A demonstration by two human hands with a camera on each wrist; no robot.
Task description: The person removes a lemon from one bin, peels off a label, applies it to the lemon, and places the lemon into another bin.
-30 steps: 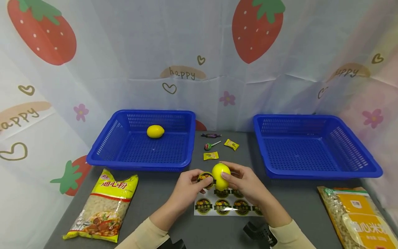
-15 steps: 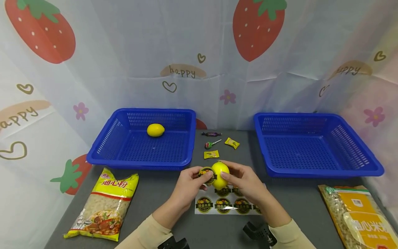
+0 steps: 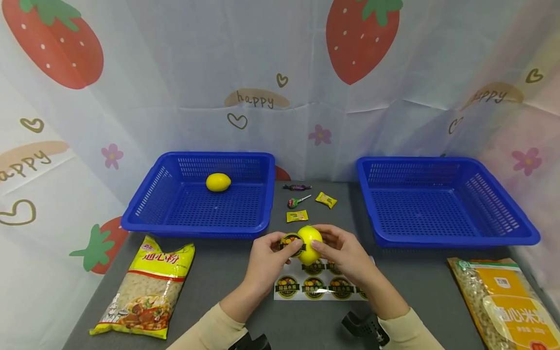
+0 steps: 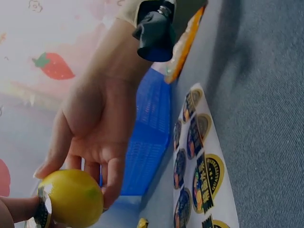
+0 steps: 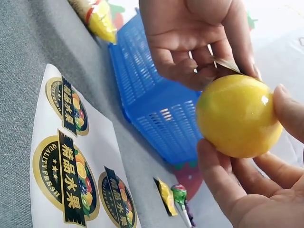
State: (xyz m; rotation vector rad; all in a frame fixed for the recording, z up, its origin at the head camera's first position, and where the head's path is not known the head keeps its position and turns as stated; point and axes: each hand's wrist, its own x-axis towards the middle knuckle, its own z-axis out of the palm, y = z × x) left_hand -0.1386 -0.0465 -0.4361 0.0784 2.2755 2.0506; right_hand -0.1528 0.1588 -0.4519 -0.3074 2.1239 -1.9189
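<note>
My right hand (image 3: 345,252) grips a yellow lemon (image 3: 310,245) between thumb and fingers, held up over the table. My left hand (image 3: 268,257) pinches a round black-and-gold sticker (image 3: 290,241) by thumb and fingers, its edge right at the lemon's left side. In the left wrist view the sticker (image 4: 43,209) lies along the lemon's (image 4: 73,197) surface under a fingertip. Below both hands a white sheet of stickers (image 3: 321,294) lies on the table; its upper part is hidden by the hands. The right wrist view shows the lemon's (image 5: 237,116) bare side.
A blue basket (image 3: 192,229) with another lemon (image 3: 218,182) stands back left, a second blue basket (image 3: 455,240) back right. Between them lie yellow candies (image 3: 325,200), a lollipop (image 3: 298,201) and a dark wrapped candy (image 3: 297,187). Pasta bags (image 3: 146,291) (image 3: 507,301) flank the table.
The left hand has brought the sticker slightly right, against the lemon's side. The lemon has shifted a little left and is slightly turned in the right hand.
</note>
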